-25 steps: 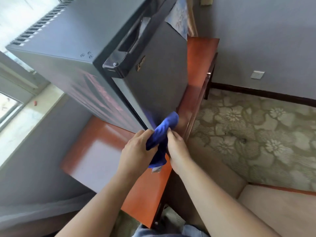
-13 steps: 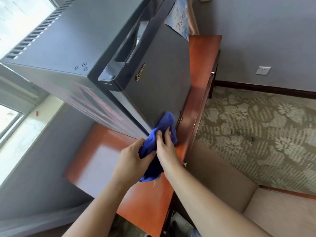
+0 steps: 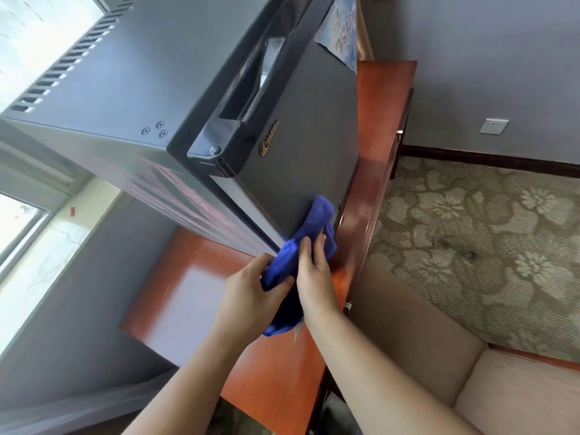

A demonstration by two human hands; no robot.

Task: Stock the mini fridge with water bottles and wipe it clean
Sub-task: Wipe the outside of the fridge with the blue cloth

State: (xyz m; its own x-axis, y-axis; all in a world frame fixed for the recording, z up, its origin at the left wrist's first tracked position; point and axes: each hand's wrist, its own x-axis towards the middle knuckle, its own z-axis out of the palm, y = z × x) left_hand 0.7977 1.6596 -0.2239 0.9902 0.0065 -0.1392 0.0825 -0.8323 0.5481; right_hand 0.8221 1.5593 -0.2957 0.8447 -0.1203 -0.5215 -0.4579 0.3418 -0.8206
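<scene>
Both hands are on the cloth: my left hand grips its bunched lower end, and my right hand presses it flat-fingered against the door of the fridge, which stands shut on the desk just beyond my fingers.

Both forearms are bare to the frame's edge, with no sleeves, watch or rings showing. The left hand and right hand wear no gloves.
</scene>
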